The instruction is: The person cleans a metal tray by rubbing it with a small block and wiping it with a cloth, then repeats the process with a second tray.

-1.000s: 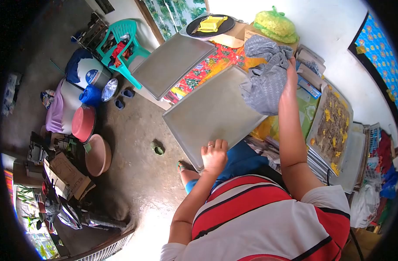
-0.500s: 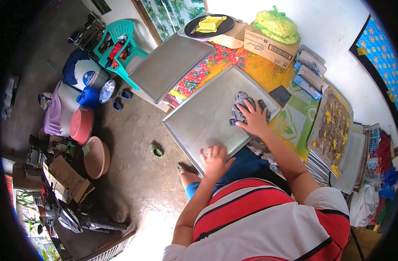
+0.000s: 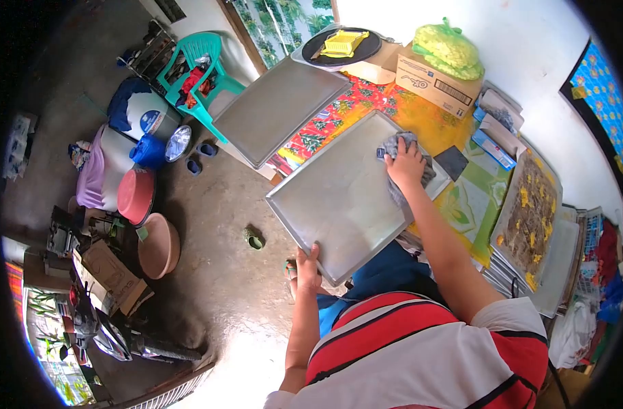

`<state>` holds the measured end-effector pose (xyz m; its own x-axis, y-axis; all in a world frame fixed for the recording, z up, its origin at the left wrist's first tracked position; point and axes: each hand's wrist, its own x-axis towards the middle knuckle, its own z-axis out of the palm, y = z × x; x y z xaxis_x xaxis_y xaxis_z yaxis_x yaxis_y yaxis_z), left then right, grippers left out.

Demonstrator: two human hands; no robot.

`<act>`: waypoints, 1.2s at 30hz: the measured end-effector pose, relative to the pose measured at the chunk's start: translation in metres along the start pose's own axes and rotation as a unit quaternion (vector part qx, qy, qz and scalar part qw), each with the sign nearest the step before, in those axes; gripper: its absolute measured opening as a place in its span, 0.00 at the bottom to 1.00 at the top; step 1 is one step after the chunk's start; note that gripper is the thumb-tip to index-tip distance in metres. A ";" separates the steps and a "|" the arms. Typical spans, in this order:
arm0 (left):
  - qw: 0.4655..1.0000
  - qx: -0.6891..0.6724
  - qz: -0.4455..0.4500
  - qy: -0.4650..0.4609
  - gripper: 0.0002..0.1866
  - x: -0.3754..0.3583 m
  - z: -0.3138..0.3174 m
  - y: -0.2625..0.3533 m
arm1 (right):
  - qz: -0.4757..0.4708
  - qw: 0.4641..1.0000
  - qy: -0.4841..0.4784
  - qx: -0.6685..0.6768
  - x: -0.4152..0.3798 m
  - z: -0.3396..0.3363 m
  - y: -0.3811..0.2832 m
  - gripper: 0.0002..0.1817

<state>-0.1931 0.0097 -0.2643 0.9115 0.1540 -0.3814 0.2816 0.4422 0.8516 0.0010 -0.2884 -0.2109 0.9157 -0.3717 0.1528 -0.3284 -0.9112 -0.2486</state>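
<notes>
A shallow metal tray (image 3: 339, 198) lies tilted across the table edge and over my lap. My left hand (image 3: 307, 266) grips the tray's near left edge, with the thumb on the upper face and the fingers partly hidden below. At the tray's right side, my right hand (image 3: 407, 167) is closed on a grey cloth (image 3: 396, 144) and presses it to the surface near the rim. A second metal tray (image 3: 281, 109) rests beyond it, on the left end of the table.
The table's flowered cover (image 3: 475, 184) holds a carton (image 3: 437, 85) with a yellow-filled bag (image 3: 448, 51). A stained tray (image 3: 526, 211) tops a stack at the right. A green chair (image 3: 202, 82), basins (image 3: 159, 245) and a clog (image 3: 255, 238) stand on the left floor.
My left hand has moved from the tray's near face to its left edge and grips it. My right hand and the cloth have moved up toward the far right rim. The view has shifted slightly.
</notes>
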 end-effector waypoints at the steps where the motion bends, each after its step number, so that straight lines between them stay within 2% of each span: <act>1: 1.000 0.000 -0.001 -0.001 0.26 0.000 0.001 0.000 | -0.025 1.000 0.004 -0.005 0.005 0.005 -0.011 0.38; 3: 1.000 -0.002 -0.005 -0.004 0.28 0.001 0.004 0.000 | -0.074 0.997 0.013 -0.017 0.009 0.017 -0.039 0.37; 7: 0.998 -0.008 -0.067 -0.019 0.27 -0.009 0.015 0.024 | -0.299 0.954 -0.017 0.002 -0.031 0.026 -0.115 0.31; 9: 0.997 -0.007 -0.072 -0.029 0.27 -0.009 0.012 0.025 | -0.382 0.917 0.007 0.112 -0.066 0.037 -0.154 0.26; 11: 0.997 -0.019 -0.074 -0.030 0.28 -0.007 0.006 0.020 | -0.476 0.865 -0.039 0.158 -0.102 0.037 -0.185 0.24; 13: 0.996 -0.036 -0.076 -0.028 0.27 -0.002 0.001 0.014 | -0.527 0.812 -0.094 0.234 -0.135 0.042 -0.206 0.20; 15: 0.995 -0.059 -0.079 -0.020 0.25 0.000 -0.006 0.002 | -0.564 0.733 -0.234 0.301 -0.155 0.039 -0.212 0.18; 17: 0.986 -0.139 -0.083 -0.025 0.23 0.017 -0.033 -0.037 | -0.476 0.701 -0.355 0.395 -0.167 0.006 -0.206 0.17; 18: 0.981 -0.169 -0.092 -0.006 0.23 0.007 -0.018 -0.026 | -0.438 0.699 -0.361 0.435 -0.165 -0.020 -0.198 0.17; 19: 0.974 -0.201 -0.102 0.014 0.24 -0.004 -0.002 -0.013 | -0.415 0.706 -0.318 0.478 -0.161 -0.030 -0.190 0.18; 21: 0.953 -0.270 -0.135 -0.038 0.25 -0.001 -0.007 -0.014 | -0.365 0.711 -0.230 0.555 -0.147 -0.045 -0.171 0.19; 22: 0.939 -0.302 -0.150 -0.065 0.26 0.002 -0.009 -0.012 | -0.323 0.718 -0.235 0.570 -0.138 -0.058 -0.158 0.20; 23: 0.945 -0.296 -0.119 -0.069 0.26 -0.007 -0.008 -0.004 | -0.281 0.724 -0.238 0.584 -0.127 -0.069 -0.144 0.21; 25: 0.965 -0.238 -0.024 -0.110 0.26 -0.017 0.012 0.033 | -0.210 0.674 -0.230 0.670 -0.110 -0.077 -0.114 0.21; 26: 0.965 -0.241 -0.034 -0.098 0.27 -0.020 0.012 0.044 | -0.184 0.656 -0.225 0.697 -0.103 -0.088 -0.100 0.21; 30: 0.970 -0.222 0.021 -0.102 0.27 -0.026 0.005 0.082 | -0.088 0.594 -0.168 0.782 -0.089 -0.130 -0.066 0.21; 33: 0.970 -0.205 0.079 -0.104 0.28 -0.018 -0.011 0.103 | -0.031 0.549 -0.153 0.821 -0.088 -0.135 -0.058 0.21; 36: 0.974 -0.202 0.083 -0.062 0.27 0.005 -0.020 0.135 | -0.008 0.524 -0.160 0.836 -0.086 -0.130 -0.058 0.20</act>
<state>-0.1570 0.0880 -0.1583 0.9706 0.1556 -0.1836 0.0103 0.7353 0.6777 -0.0890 -0.2263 -0.0855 0.9951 -0.0736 0.0663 0.0977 0.6157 -0.7819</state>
